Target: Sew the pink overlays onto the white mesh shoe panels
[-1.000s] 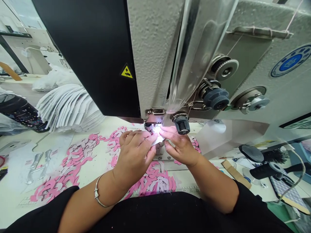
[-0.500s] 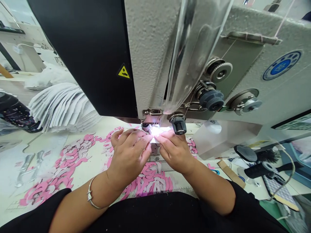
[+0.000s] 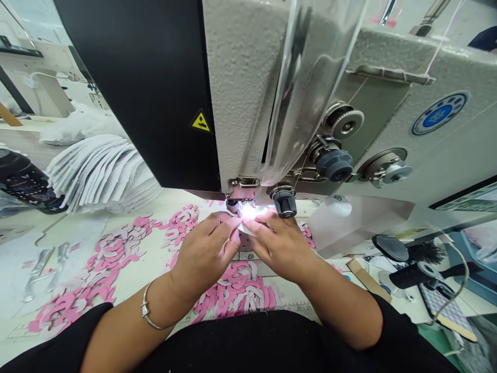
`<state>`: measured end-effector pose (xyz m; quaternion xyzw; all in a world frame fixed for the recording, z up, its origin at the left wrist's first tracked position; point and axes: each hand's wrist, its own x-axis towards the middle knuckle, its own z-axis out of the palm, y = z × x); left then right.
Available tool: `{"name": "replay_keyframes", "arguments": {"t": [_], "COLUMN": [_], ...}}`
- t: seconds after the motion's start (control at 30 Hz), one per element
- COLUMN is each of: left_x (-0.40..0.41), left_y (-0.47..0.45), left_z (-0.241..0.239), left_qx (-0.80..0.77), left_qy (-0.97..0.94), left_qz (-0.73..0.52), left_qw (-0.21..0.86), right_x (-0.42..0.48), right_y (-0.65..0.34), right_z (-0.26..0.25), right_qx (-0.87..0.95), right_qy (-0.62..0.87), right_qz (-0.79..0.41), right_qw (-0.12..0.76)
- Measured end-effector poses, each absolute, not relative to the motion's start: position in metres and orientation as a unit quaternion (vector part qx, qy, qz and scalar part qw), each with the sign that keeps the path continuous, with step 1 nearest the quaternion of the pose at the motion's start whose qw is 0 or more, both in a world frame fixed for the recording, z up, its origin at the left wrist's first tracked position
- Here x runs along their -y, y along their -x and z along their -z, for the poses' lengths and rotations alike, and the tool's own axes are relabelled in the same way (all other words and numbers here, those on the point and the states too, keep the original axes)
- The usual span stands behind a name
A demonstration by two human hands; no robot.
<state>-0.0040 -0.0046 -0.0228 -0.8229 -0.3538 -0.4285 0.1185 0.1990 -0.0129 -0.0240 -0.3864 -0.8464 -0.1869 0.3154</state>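
Pale fabric piece (image 3: 248,226) sits pinched flat between the narrowly closed fingers of the left hand (image 3: 204,254) and right hand (image 3: 279,247), just beside the sewing machine's presser foot (image 3: 233,207).

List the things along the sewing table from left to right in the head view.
Pink-and-white curved fabric scraps → left hand → right hand → flat tan cardboard strip → black cylindrical rubber grip
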Motion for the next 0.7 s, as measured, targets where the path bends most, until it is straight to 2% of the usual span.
{"name": "replay_keyframes", "arguments": {"t": [0.1,0.23,0.57,0.7], "left_x": [0.004,0.001,-0.012,-0.016], "left_y": [0.005,0.007,0.012,0.013], "left_z": [0.022,0.023,0.029,0.034], "left_qx": [0.347,0.351,0.363,0.358], "left_qy": [0.823,0.822,0.805,0.795], "left_qz": [0.433,0.437,0.469,0.489], "left_qw": [0.12,0.104,0.023,-0.019], "right_x": [0.005,0.0,0.018,0.017], "right_y": [-0.21,-0.21,-0.188,-0.183], "right_z": [0.023,0.028,0.036,0.042], "right_qx": [0.866,0.862,0.823,0.807], "right_qy": [0.365,0.337,0.405,0.411], "right_qz": [0.157,0.152,0.201,0.198], "right_qw": [0.304,0.347,0.344,0.375]}}
